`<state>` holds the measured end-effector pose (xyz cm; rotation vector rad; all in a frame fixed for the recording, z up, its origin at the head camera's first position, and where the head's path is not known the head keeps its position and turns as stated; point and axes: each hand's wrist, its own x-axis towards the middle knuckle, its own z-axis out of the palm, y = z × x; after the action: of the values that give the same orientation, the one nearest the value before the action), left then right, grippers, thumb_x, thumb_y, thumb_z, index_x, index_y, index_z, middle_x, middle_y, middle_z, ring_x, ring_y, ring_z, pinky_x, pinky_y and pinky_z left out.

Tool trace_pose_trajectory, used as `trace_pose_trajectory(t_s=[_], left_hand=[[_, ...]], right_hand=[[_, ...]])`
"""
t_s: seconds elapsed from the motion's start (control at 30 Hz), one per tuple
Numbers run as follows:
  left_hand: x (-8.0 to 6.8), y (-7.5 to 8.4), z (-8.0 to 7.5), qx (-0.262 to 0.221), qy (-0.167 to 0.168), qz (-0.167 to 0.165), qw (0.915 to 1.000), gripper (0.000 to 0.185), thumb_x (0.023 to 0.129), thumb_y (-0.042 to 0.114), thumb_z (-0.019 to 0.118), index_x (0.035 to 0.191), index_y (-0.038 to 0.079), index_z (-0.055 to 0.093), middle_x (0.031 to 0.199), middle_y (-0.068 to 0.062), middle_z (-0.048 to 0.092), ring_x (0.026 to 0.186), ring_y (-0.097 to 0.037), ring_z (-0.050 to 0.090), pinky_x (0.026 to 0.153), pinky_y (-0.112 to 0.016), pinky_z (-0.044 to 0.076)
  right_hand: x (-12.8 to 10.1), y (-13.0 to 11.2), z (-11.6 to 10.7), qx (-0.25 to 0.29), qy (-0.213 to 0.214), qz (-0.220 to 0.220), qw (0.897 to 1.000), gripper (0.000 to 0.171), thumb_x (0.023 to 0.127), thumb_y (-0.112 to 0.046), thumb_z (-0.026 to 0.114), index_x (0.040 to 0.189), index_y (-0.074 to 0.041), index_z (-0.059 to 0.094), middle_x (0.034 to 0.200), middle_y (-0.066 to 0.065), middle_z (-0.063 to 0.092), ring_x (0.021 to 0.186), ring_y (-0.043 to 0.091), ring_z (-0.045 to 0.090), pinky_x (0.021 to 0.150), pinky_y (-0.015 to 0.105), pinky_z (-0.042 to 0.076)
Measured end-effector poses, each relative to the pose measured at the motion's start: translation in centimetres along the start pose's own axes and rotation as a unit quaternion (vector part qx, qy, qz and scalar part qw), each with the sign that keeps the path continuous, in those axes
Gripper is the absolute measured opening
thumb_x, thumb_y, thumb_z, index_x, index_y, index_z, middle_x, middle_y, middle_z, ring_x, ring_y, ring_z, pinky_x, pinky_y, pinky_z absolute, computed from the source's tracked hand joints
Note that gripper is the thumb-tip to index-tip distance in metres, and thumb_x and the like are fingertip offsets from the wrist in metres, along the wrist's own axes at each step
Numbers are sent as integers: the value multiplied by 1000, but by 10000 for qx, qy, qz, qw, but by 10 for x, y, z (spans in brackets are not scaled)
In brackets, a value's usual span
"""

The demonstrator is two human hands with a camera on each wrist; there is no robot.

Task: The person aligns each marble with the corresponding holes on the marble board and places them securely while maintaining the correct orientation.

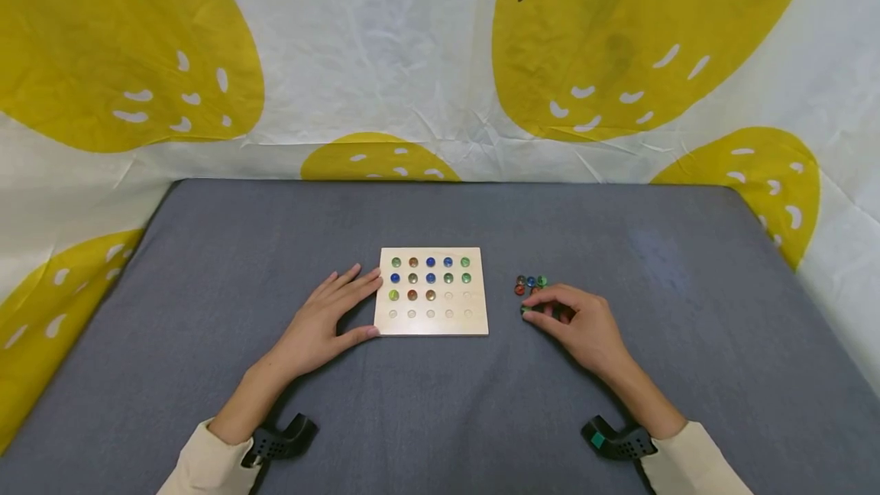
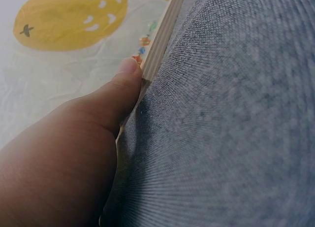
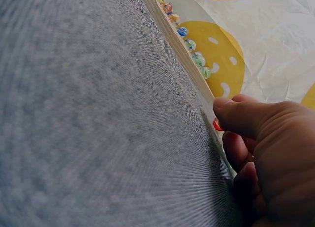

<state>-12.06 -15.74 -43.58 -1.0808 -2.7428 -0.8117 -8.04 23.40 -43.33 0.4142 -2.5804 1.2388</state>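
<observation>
A pale wooden board (image 1: 431, 325) with rows of round hollows lies on the grey cloth. Glass marbles fill its two back rows and the left part of the third; the front row holds none. My left hand (image 1: 323, 325) rests at the board's left side, fingers spread, fingertips on the edge and thumb by the front corner. In the left wrist view the thumb (image 2: 110, 96) touches that corner. Right of the board, my right hand (image 1: 580, 327) pinches a green marble (image 1: 525, 309) between thumb and forefinger. A red marble (image 3: 217, 124) shows beneath the thumb in the right wrist view.
Loose marbles, among them a blue one (image 1: 532, 281) and a red one (image 1: 519, 290), lie just beyond the right hand, which partly hides the group. Grey cloth (image 1: 275, 228) covers the table. A white and yellow patterned curtain (image 1: 385, 44) hangs behind it.
</observation>
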Motion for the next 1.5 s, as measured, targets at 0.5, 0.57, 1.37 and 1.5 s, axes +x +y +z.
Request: trace_pose_trajectory(t_s=[0.5,0.57,1.37,1.5], left_hand=[[0,1,0,-50,-28,-46,10000,72,87,40,69,147,12,41,150,-4,38,141,-31,25,114,-50,14],[0,0,0,-47,-30,-48,10000,72,87,40,69,147,12,41,151,-3,37,141,-31,24,114,-49,14],[-2,0,2,-81,-88,-76,9999,71,88,41,67,147,12,40,151,-3,36,141,-31,23,115,-50,13],[-1,1,2,-71,-79,-74,9999,71,88,41,67,147,12,40,151,-3,36,141,-31,23,115,-49,13]], right_hand=[[1,-3,-1,174,50,164,9997,16,80,-11,79,91,-22,74,73,-10,59,51,10,44,45,21,37],[1,-5,-2,179,65,213,9996,16,80,-12,79,91,-22,74,72,-10,59,51,10,45,44,21,37],[16,-36,1,667,17,878,9939,13,81,-25,79,92,-24,74,75,-4,62,55,16,50,47,23,42],[20,-40,6,774,-8,824,9936,13,81,-25,79,92,-24,74,76,-5,63,57,17,51,48,23,42]])
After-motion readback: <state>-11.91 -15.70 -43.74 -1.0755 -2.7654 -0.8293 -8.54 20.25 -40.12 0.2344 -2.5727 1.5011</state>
